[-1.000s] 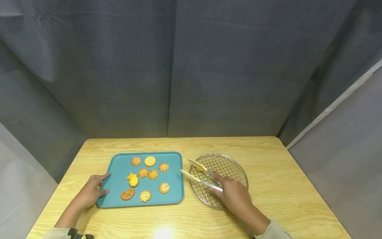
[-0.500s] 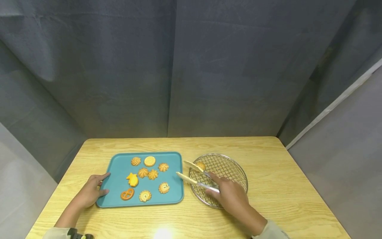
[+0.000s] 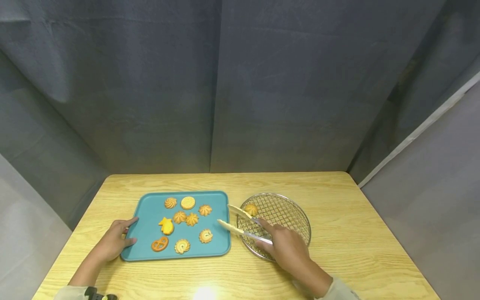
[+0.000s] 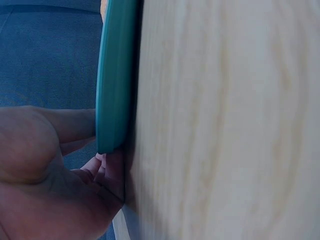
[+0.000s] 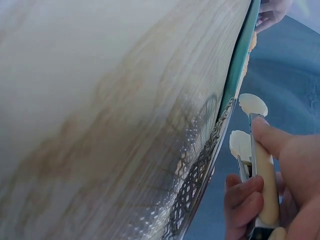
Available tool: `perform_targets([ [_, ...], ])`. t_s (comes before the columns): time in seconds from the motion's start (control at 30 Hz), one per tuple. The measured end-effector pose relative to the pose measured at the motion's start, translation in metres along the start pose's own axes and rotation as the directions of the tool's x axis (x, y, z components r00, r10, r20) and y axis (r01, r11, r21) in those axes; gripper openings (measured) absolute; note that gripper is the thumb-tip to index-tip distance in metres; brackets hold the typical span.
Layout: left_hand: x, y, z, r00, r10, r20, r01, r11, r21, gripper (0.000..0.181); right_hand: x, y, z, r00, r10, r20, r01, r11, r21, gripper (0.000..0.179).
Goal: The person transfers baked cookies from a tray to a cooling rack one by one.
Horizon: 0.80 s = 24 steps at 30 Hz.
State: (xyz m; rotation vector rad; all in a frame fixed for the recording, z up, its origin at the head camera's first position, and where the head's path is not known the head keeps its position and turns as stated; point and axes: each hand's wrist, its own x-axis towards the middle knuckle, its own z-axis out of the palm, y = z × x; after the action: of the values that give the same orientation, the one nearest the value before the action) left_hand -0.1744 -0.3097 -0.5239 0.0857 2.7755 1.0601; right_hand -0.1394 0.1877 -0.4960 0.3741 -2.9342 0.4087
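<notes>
A teal rectangular tray [image 3: 150, 208] lies on the left half of the table with several cookies on it, among them a pretzel [image 3: 159, 243] and a yellow fish-shaped one [image 3: 166, 226]. My left hand [image 3: 114, 239] holds the tray's left edge, thumb over the rim; in the left wrist view other fingers curl by its side. Cream-tipped tongs [image 3: 240, 228] are gripped in my right hand [image 3: 288, 250], their arms spread, tips over the tray's right rim with nothing between them. Below them stands a round wire mesh basket [image 3: 285, 210], one star-shaped cookie [image 3: 251, 209] at its left.
The wooden table [image 3: 352, 250] carries the tray and basket side by side, a narrow gap between them. Grey curtains [image 3: 281, 104] hang behind the table and at both sides.
My right hand and the spread tongs have moved left, off the star-shaped cookie, which now shows in the basket. The left hand and tray have stayed in place.
</notes>
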Motion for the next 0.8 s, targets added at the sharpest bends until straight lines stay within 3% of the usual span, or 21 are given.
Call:
perform_targets([
  [0.43,0.000,-0.002,0.000,1.000,0.020,-0.006,-0.020,1.000,0.005,0.067,-0.003,-0.009,0.002,0.999,-0.013,0.033,0.011,0.997,0.078,0.069],
  [0.8,0.000,-0.001,-0.001,1.000,0.018,0.000,-0.018,1.000,0.009,0.068,-0.004,-0.013,0.007,0.999,-0.052,0.011,0.051,0.997,0.059,0.068],
])
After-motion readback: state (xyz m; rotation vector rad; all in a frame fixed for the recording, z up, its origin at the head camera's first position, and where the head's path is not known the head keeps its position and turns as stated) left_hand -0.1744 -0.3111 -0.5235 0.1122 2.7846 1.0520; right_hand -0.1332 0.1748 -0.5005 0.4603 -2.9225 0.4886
